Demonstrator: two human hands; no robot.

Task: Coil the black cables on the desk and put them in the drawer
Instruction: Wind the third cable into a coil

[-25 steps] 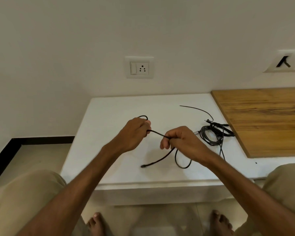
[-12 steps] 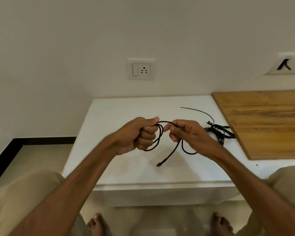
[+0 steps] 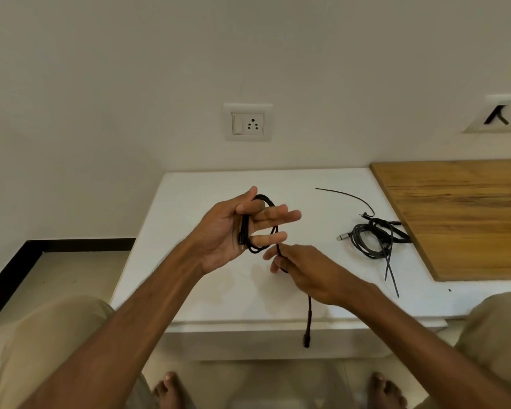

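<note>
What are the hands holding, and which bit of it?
One black cable: left hand holds its coiled loops, right hand pinches the loose tail near the coil.

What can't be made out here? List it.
- Drawer: not in the head view; desk front shows no clear handle.
- Cable coil: loop count hidden by left hand fingers.
- Cable in right hand: grip covered by fingers.
- Cable pile: number tangled, unclear.
</note>
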